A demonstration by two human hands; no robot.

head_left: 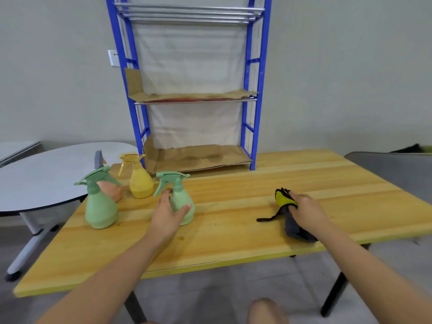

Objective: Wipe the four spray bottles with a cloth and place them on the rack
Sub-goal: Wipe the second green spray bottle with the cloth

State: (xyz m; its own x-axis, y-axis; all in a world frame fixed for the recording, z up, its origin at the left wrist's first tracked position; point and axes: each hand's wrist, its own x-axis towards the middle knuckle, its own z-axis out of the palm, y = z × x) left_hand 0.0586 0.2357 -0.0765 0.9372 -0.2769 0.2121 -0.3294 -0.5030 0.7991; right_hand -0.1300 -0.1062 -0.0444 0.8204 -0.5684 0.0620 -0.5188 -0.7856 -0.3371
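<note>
Wooden table point(233, 206) before a blue rack point(247, 90) | my left hand point(167, 215) half-curls around the upright near green spray bottle point(181, 204), just ahead of the palm | my right hand point(304, 212) grips the cloth point(286, 199), well apart rightward.

The wooden counter point(233, 230) carries two green spray bottles point(100, 206) point(183, 202), a yellow one point(140, 183), a pink one point(112, 189), a yellow-grey cloth point(286, 206), and the blue rack point(247, 90).
</note>
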